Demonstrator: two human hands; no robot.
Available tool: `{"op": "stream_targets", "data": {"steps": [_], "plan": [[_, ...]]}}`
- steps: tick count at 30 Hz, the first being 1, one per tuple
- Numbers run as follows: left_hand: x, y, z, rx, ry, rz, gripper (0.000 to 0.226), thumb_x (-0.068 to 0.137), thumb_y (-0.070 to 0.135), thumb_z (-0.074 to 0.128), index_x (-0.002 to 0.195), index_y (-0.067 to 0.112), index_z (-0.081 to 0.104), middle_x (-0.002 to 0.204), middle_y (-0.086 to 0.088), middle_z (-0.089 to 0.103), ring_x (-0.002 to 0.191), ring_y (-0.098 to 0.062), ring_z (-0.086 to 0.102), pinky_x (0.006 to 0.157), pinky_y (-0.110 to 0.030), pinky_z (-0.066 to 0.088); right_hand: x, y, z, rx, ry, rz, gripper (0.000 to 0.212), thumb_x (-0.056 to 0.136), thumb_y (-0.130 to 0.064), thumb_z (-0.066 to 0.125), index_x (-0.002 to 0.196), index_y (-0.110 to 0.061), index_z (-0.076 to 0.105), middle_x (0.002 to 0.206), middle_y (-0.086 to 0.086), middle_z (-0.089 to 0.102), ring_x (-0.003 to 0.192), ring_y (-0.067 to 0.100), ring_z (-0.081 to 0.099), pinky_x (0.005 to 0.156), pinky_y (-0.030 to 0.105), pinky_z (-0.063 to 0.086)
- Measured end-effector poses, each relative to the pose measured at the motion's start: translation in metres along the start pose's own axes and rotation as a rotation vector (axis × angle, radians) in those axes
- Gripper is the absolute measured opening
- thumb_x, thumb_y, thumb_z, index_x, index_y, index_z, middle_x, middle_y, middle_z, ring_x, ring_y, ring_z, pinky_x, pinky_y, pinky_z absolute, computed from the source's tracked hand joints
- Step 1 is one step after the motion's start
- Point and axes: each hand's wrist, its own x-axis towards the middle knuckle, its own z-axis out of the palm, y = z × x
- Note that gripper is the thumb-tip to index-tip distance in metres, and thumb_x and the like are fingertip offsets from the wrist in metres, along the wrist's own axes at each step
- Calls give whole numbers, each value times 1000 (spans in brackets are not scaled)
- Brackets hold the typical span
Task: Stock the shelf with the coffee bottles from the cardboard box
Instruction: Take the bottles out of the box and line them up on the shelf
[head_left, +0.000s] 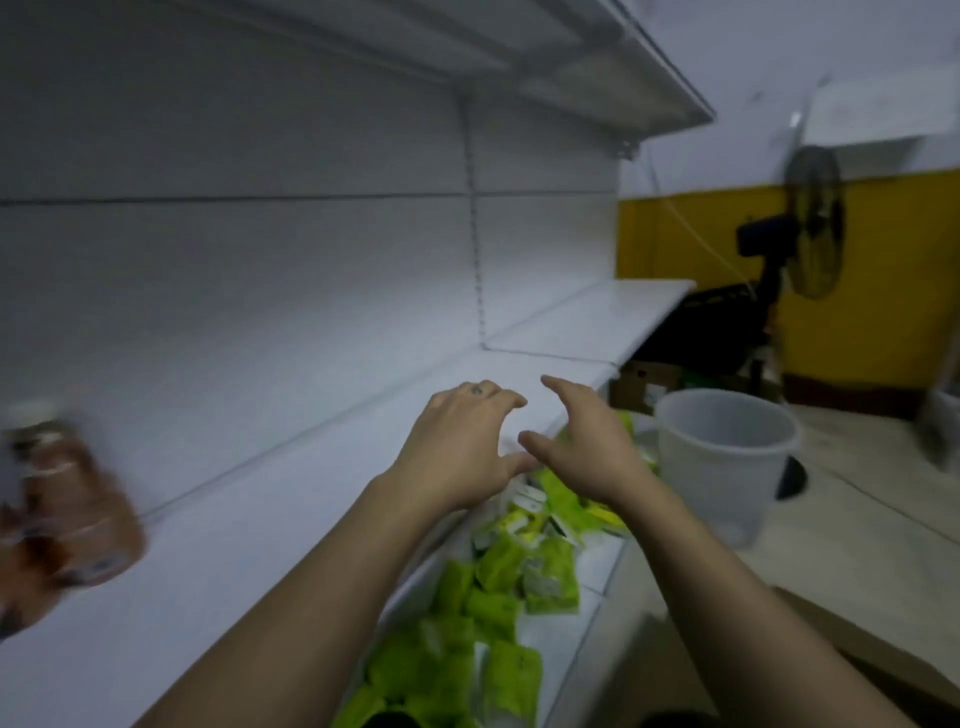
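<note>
White steel shelf, nearly bare: our left hand and right hand hover empty, fingers spread. Blurred brown coffee bottles stand far left — we should fetch more and pack them beside those. No cardboard box identifiable.

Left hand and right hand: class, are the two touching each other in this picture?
Cannot tell. In the head view the left hand has its thumb tip meeting the right hand at its thumb, but blur hides whether skin meets or merely overlaps.
</note>
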Motion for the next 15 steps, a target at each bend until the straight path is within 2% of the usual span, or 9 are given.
{"op": "stream_targets", "data": {"steps": [4,11,15], "plan": [[46,40,74,-98,-100,88,63,82,50,65,138,26,46,138,3,49,129,-17,41,105,-34,33,-14,91,-16,-62,53,209,70,83,-30,71,144,-12,42,146,9,46,136,23,40,108,31,31],[78,105,224,-292,-428,147,67,81,50,67,139,22,47,141,1,48,131,-20,42,104,-35,38,-72,240,-17,-241,-70,682,75,84,-39,70,147,-19,35,147,9,44,128,27,48,103,41,44],[83,135,292,-362,-607,143,69,81,49,68,139,20,46,140,-2,48,129,-23,44,104,-40,41,-90,294,-14,-267,-185,908,72,83,-34,71,145,-17,37,140,9,51,120,26,53,93,35,47]]}}
